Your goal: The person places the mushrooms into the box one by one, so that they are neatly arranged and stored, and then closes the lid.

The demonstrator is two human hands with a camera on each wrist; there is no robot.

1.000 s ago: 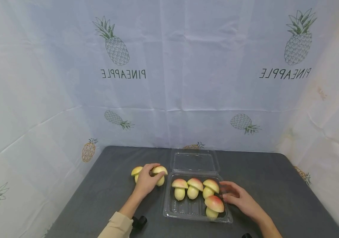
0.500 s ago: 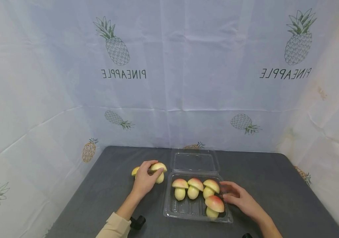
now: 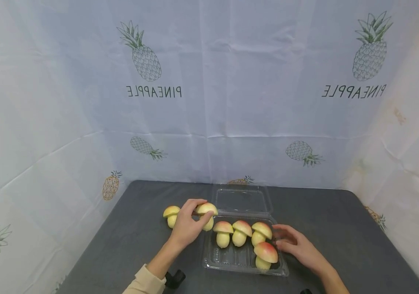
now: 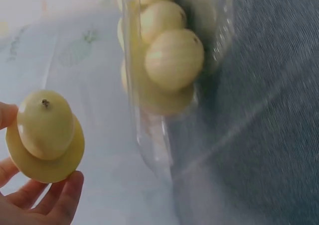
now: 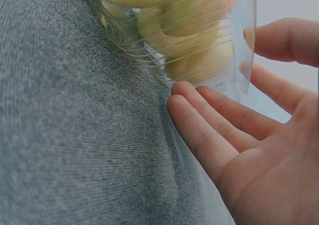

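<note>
My left hand point(image 3: 186, 226) grips a toy mushroom point(image 3: 209, 209) with a yellow-and-red cap and pale stem, by the upper left edge of a clear plastic clamshell box point(image 3: 228, 258). In the left wrist view the held mushroom point(image 4: 46, 128) is off the table, its stem end facing the camera, thumb and fingers around the cap. My right hand point(image 3: 297, 247) rests at the box's right side, fingers fairly straight and touching the wall in the right wrist view. Several similar mushrooms lie inside: a back row point(image 3: 239, 233) and one front right point(image 3: 266, 253).
Another mushroom point(image 3: 171, 211) lies on the dark table point(image 3: 128, 245), left of my left hand and partly hidden by it. The box's clear lid point(image 3: 241, 200) lies folded back behind it. A pineapple-print cloth point(image 3: 217, 102) hangs around the table's back and sides.
My left hand first lifts the mushroom slightly, then carries it right toward the box, so the mushroom left behind shows more. My right hand and the box stay put.
</note>
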